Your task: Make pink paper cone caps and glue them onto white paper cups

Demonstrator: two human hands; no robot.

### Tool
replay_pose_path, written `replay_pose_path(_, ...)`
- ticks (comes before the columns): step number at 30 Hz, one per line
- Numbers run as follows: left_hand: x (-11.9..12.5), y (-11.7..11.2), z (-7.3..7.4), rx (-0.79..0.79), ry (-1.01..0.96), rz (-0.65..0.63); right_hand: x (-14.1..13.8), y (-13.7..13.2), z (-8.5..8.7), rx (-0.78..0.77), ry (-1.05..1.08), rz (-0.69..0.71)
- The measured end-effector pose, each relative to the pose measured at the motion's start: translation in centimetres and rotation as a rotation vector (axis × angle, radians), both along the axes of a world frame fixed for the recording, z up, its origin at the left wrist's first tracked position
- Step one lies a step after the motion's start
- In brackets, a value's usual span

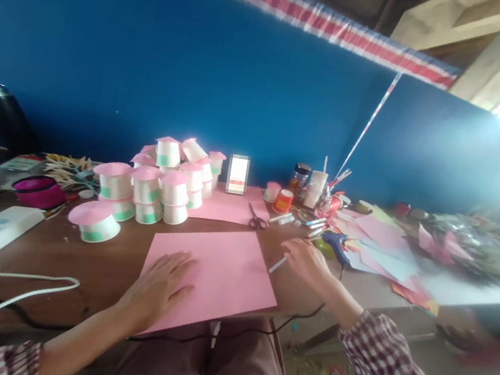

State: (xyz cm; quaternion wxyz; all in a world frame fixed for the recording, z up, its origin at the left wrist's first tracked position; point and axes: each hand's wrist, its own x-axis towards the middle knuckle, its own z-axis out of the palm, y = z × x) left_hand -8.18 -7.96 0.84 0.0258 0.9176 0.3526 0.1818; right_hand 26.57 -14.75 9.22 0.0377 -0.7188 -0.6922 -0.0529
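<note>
A sheet of pink paper [219, 276] lies at the table's front edge. My left hand [166, 284] rests flat on its left part, fingers spread. Just right of the sheet, my right hand [307, 261] is closed around a slim white pen [277, 264], whose end sticks out toward the paper; its exact kind is hard to make out. Beyond the sheet lie dark-handled scissors [257, 218] on another pink sheet [224, 205]. Left of these stand stacked white-and-green paper cups [147, 188] with pink paper tops.
A blue glue gun [337, 246], several markers [317, 223], a red cup [282, 201] and a jar [300, 179] stand or lie to the right. Paper scraps [387, 238] spread farther right. A white cable [21, 292] crosses the left side. A blue wall rises behind.
</note>
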Motion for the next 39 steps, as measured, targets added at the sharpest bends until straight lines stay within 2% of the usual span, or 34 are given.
replay_pose_path(4,0.4,0.3,-0.5,-0.001,0.061,-0.007,1.5,-1.9,-0.7,0.054,-0.024,0.03)
replay_pose_path(8,0.2,0.9,-1.4,0.02,0.025,-0.004,4.2,-4.7,-0.8,0.104,0.02,-0.028)
replay_pose_path(11,0.1,1.3,-2.0,0.017,0.008,-0.008,6.1,-7.2,-1.4,0.165,0.023,-0.165)
replay_pose_path(15,0.2,1.6,-2.3,0.009,0.003,-0.01,8.0,-9.4,-2.6,0.287,0.059,-0.432)
replay_pose_path(18,0.4,1.9,-2.3,0.003,0.003,-0.003,9.5,-9.2,-3.1,0.371,0.103,-0.563)
replay_pose_path(22,0.5,2.3,-2.3,0.004,0.009,-0.006,11.5,-7.2,-2.9,0.403,0.083,-0.661)
replay_pose_path(30,0.2,2.8,-2.6,0.003,-0.002,-0.017,13.4,-3.9,-2.5,0.183,0.084,-0.672)
replay_pose_path(39,0.1,3.1,-2.8,0.005,-0.001,-0.028,15.2,-4.0,-2.4,0.198,0.128,-0.625)
